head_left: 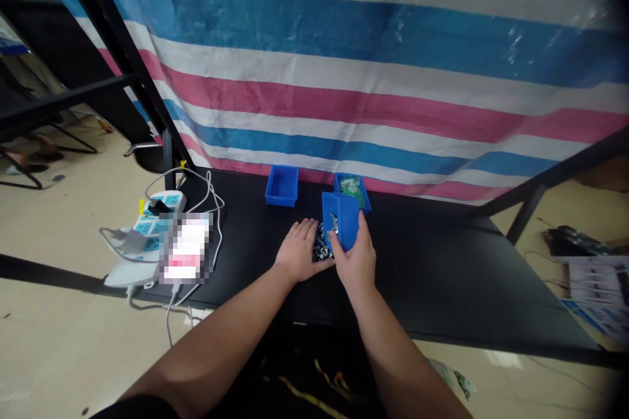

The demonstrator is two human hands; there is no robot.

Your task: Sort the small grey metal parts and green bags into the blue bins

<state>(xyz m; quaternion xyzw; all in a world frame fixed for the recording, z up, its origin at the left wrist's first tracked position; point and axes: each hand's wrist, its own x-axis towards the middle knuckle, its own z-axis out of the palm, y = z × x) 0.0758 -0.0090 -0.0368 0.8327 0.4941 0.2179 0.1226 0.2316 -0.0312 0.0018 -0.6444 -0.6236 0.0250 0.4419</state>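
Observation:
My right hand point(360, 260) grips a blue plastic bin point(350, 221), tipped on its side with its opening turned to the left. Some small shiny metal parts show inside it. A pile of small metal parts, which look like screws or bolts point(322, 250), lies on the black table at the bin's mouth. My left hand point(298, 250) lies at the left side of this pile, fingers stretched out and touching it. Just behind the tipped bin stands another blue bin point(364, 195) holding green and clear plastic packets point(351, 187), partly hidden.
An empty blue bin point(282, 186) stands at the back of the black table point(432, 268). On the left lie a white power strip point(147, 236), a blurred-out phone point(187, 249) and loose cables point(216, 193). A striped tarp point(344, 105) hangs behind, between black metal frame bars point(525, 209).

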